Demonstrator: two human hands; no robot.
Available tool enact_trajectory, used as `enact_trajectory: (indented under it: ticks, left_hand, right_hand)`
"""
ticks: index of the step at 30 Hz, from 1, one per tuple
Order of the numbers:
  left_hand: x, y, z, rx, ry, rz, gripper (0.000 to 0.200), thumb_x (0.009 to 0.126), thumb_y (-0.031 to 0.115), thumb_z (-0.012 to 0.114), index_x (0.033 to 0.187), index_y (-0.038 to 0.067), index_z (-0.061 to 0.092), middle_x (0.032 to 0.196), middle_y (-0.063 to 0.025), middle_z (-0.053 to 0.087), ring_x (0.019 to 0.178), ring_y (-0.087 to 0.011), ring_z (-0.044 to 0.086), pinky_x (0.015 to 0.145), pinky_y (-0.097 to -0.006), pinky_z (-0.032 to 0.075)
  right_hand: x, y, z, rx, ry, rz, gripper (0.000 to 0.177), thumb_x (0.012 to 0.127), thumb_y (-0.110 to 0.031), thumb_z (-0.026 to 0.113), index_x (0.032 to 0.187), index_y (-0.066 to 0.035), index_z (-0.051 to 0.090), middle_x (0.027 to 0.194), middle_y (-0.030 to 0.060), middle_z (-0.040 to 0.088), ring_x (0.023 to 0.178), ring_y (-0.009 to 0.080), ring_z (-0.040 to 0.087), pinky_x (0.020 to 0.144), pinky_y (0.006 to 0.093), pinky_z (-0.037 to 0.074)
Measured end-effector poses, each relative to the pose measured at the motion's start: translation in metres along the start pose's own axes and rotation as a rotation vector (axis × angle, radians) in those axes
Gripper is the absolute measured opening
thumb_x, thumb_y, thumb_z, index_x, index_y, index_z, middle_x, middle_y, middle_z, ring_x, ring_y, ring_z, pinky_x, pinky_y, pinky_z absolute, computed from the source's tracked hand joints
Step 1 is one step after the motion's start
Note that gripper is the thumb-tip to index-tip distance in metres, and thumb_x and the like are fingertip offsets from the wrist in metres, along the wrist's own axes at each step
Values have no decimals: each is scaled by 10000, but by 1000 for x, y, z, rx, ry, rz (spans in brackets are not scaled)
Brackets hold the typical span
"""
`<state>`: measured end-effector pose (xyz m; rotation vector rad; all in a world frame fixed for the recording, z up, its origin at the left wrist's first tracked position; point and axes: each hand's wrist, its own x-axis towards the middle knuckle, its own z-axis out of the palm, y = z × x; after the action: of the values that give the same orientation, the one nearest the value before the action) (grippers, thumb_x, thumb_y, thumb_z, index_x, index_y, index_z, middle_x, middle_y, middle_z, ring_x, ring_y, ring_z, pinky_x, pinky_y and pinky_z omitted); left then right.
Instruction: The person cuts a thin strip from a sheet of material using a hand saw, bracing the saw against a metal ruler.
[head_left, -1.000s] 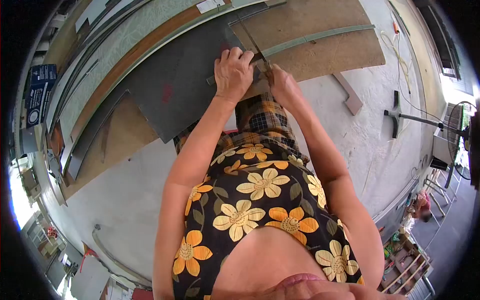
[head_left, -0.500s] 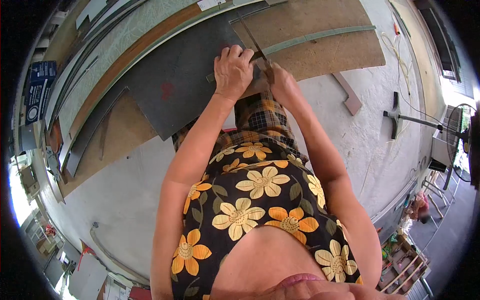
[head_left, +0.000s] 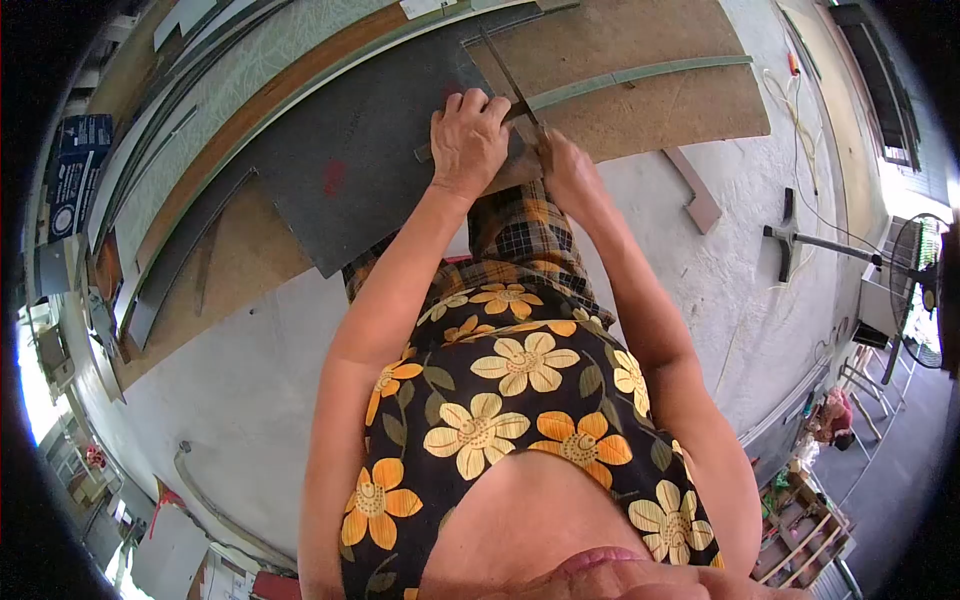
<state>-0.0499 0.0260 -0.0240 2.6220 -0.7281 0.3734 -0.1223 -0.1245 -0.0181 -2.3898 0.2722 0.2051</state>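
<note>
Near the middle of the near edge of the brown board (head_left: 660, 115), the two hands work close together but apart. The left hand (head_left: 468, 146) lies palm down over the dark sheet (head_left: 350, 180), its fingers bent on top of the narrow green strip (head_left: 640, 73); the palm hides how firmly they hold it, and whether they are closed around it I cannot tell. The strip comes out on both sides of this hand, a short end over the sheet and a long run reaching the board's right edge. The right hand (head_left: 570, 178) has its fingers curled closed around the near end of the long thin blade (head_left: 508, 75), which slants away toward the far edge and crosses the strip just beside the left hand. Any handle is covered by the fingers, and the blade's edge is too small to read for teeth. Red marks (head_left: 334, 177) on the sheet are too blurred to make out, and its far side is partly lost among stacked panels. Off the board's near right corner lies a small angled piece (head_left: 697, 195), one end close to the board's edge. At far right, the fan (head_left: 918, 290) is partly cut by the dark rim of the view, and another person (head_left: 832, 415) shows small and indistinct.
</note>
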Motion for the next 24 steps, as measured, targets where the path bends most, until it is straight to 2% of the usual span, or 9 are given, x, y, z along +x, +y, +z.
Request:
enact_trajectory:
  ticks: [4, 7, 10, 13, 16, 19, 22, 24]
  left_hand:
    - [0, -1, 0, -2, -12, -9, 267, 783, 196, 748, 1027, 156, 649, 914, -26, 556, 917, -240, 572, 757, -408, 506]
    - [-1, -1, 1, -4, -15, -11, 280, 782, 202, 750, 1039, 158, 648, 919, -26, 553, 931, -242, 568, 759, -408, 506]
    - [-2, -1, 4, -19, 69, 8, 205, 753, 167, 742, 945, 164, 671, 911, -29, 566, 923, -240, 571, 732, -421, 489]
    - [-1, 0, -1, -22, -7, -4, 277, 778, 195, 754, 1035, 165, 654, 933, -28, 545, 936, -248, 560, 753, -422, 503]
    - [-1, -2, 2, -5, 2, 5, 278, 774, 195, 757, 1031, 169, 653, 930, -27, 543, 933, -249, 562, 750, -423, 503]
    - [-1, -2, 2, -3, 23, 7, 276, 774, 196, 758, 1028, 170, 653, 925, -27, 542, 930, -250, 565, 745, -423, 501]
    - [0, -1, 1, -14, -13, -15, 280, 775, 196, 758, 1034, 167, 655, 922, -25, 542, 917, -248, 565, 742, -425, 500]
    - [-2, -1, 3, -17, -9, -6, 284, 774, 196, 759, 1036, 166, 654, 920, -24, 544, 915, -245, 565, 742, -428, 499]
  right_hand:
    - [-1, 1, 1, 7, 52, -67, 250, 931, -119, 470, 1122, 28, 538, 986, 328, 608, 983, 500, 561, 788, 542, 449]
    - [-49, 1, -7, -34, -16, 75, 253, 948, -143, 468, 1128, 18, 545, 990, 327, 607, 986, 502, 559, 788, 549, 447]
    - [-82, 13, -8, 32, -63, 139, 251, 961, -162, 462, 1126, 9, 542, 995, 326, 606, 987, 507, 552, 786, 555, 446]
    - [-63, 7, -7, -61, -85, 136, 239, 957, -153, 466, 1113, 12, 540, 985, 326, 606, 990, 508, 551, 778, 545, 451]
    - [-2, 11, 9, -13, 34, 3, 228, 952, -137, 464, 1096, 24, 536, 974, 327, 606, 977, 511, 552, 765, 539, 452]
    - [12, 0, 5, -4, 11, -26, 231, 948, -119, 462, 1108, 32, 535, 961, 325, 607, 958, 515, 553, 753, 536, 449]
    - [-28, 7, 1, -1, 22, -47, 241, 951, -112, 458, 1130, 31, 533, 951, 322, 608, 942, 514, 554, 747, 533, 447]
    - [-63, 18, 1, -10, -34, 20, 247, 945, -98, 450, 1139, 31, 533, 947, 323, 607, 946, 515, 552, 750, 530, 447]
